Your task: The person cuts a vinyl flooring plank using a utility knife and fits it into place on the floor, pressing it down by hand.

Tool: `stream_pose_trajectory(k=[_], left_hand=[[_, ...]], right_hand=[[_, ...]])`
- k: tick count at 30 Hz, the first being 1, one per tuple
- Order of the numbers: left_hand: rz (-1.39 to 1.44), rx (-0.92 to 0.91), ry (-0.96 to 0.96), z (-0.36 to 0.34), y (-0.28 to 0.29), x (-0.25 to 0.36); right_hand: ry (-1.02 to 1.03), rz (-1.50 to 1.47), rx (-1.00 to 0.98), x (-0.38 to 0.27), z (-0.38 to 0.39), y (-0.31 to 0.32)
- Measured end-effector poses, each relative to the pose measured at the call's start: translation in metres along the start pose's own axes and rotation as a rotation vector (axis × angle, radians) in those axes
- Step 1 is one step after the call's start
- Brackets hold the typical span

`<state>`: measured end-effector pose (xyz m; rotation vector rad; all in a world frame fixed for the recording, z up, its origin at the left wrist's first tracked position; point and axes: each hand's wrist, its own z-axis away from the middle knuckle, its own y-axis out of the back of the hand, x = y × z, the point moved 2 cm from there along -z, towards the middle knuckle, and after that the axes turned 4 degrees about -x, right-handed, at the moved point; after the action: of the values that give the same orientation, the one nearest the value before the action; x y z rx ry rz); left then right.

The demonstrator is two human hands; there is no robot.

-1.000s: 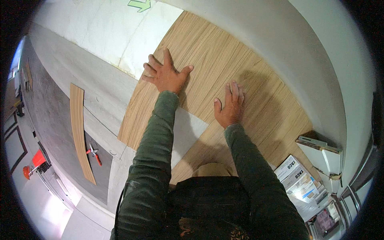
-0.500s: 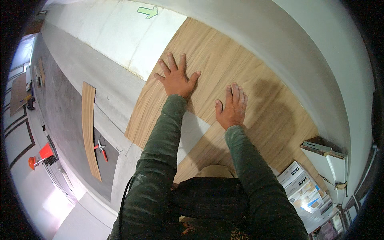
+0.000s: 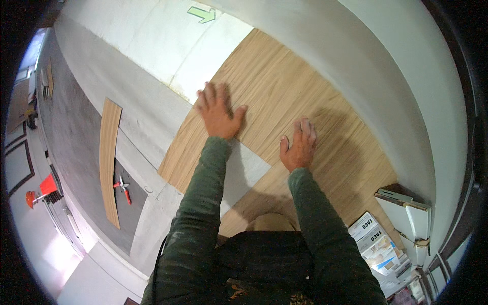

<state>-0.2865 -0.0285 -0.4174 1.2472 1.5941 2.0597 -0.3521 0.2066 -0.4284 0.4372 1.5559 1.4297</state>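
Note:
My left hand [image 3: 219, 114] rests palm down near the left edge of the wood-look floor planks [image 3: 284, 81], fingers spread and a little blurred. Lower and to the right, my right hand [image 3: 299, 147] lies on the same planks with its fingers stretched out and the thumb apart. Neither hand holds anything. Between my forearms a pale patch of underlay [image 3: 244, 170] shows in a stepped gap among the planks. White underlay [image 3: 157, 40] with a green arrow [image 3: 202, 14] continues beyond the planks' far left edge.
A loose plank [image 3: 108, 162] lies on the dark floor at the left, beside red-handled pliers [image 3: 123, 190]. An orange-handled tool [image 3: 31, 199] is at the far left. White cartons [image 3: 373, 239] stand at the lower right, near a white post [image 3: 406, 216]. A curved-looking wall [image 3: 376, 76] borders the planks.
My left hand has slid toward the planks' left edge and slightly nearer me. My right hand has come a little nearer too. The view has shifted slightly; the planks look unchanged.

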Motion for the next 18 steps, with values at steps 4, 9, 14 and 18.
stream_pose_trajectory(k=[4,9,14,18], left_hand=[[-0.047,0.127,0.408,0.067,0.053,-0.086],[0.020,0.253,0.826,0.196,0.096,-0.197],[0.300,0.222,0.928,0.239,0.115,-0.207],[0.191,0.252,0.924,0.232,0.108,-0.191]], right_hand=[[-0.088,0.033,-0.052,-0.004,0.003,-0.003],[0.088,0.092,0.147,-0.004,0.003,-0.012],[0.011,-0.004,0.207,-0.048,-0.031,0.009],[0.280,0.019,0.201,-0.075,-0.120,-0.004]])
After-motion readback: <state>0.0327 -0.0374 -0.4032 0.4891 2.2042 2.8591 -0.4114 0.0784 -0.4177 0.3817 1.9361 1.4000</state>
